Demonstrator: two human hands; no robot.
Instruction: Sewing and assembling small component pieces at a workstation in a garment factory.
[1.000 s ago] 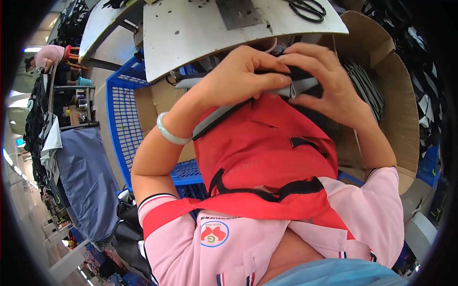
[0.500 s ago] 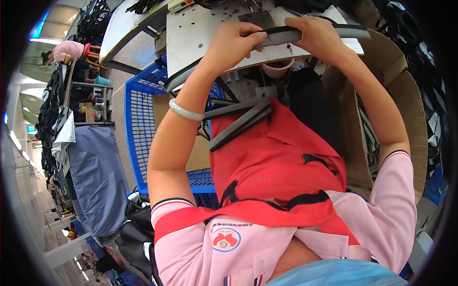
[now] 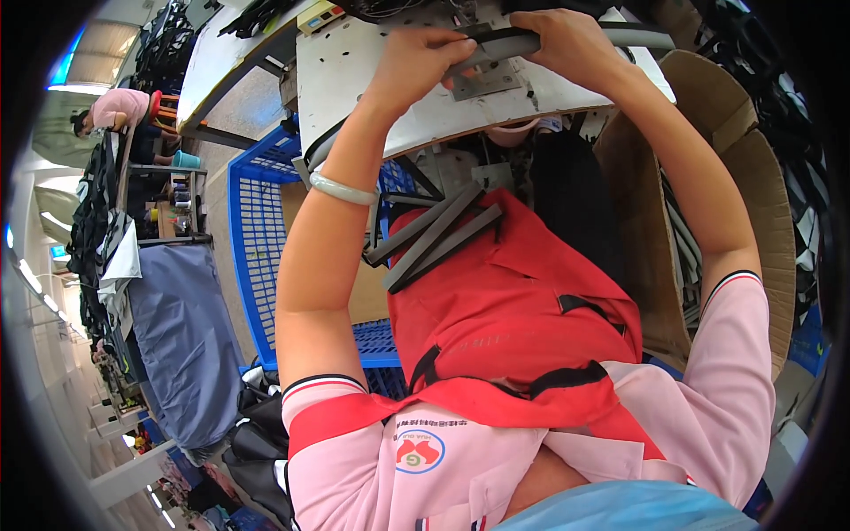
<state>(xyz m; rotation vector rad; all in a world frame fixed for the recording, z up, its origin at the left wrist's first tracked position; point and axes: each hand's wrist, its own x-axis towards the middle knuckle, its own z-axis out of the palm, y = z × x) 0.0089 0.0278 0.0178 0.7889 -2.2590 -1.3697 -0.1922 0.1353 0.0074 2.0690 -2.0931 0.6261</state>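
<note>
A long grey-and-black strip (image 3: 505, 48) runs across the far part of a white worktable (image 3: 345, 84), held in both hands. My left hand (image 3: 414, 66) pinches it near the middle. To the right, my right hand (image 3: 571, 46) grips the same strip, its fingers curled over the far edge. The strip's right end sticks out past my right hand. On the near side of the strip, a metal plate (image 3: 487, 81) is set in the tabletop, below a partly visible sewing machine (image 3: 465, 13). Several similar strips (image 3: 443, 239) lie across my red apron (image 3: 531, 301).
A blue plastic basket (image 3: 252, 265) stands left of my lap. At the right, an open cardboard box (image 3: 730, 195) holds more strips. Another person (image 3: 124, 108) bends over at the far left, near a rack. A grey-blue cloth (image 3: 181, 336) hangs there too.
Both hands have moved farther away with the strip, which now crosses beyond the metal plate. The strips on my lap have shifted a little.
</note>
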